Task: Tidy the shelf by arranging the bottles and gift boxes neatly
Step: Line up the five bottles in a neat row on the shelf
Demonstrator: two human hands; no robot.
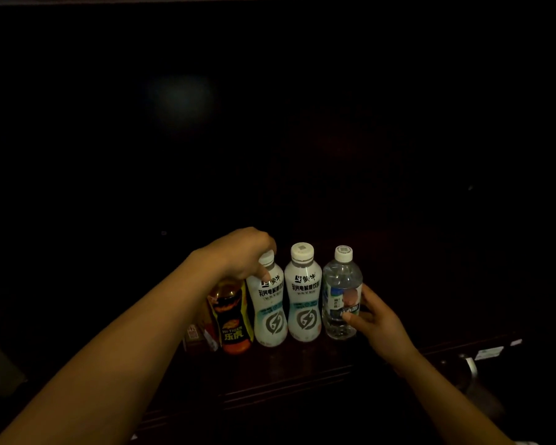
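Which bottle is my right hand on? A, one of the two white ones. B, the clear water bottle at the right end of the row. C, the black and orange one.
B: the right hand holds the clear water bottle, with its thumb on the bottle's front.

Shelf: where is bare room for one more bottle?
Bare: the front strip of the shelf before the row; dimly seen, right of the water bottle past the right hand. Crowded: box, tiger bottle and white bottles, packed side by side.
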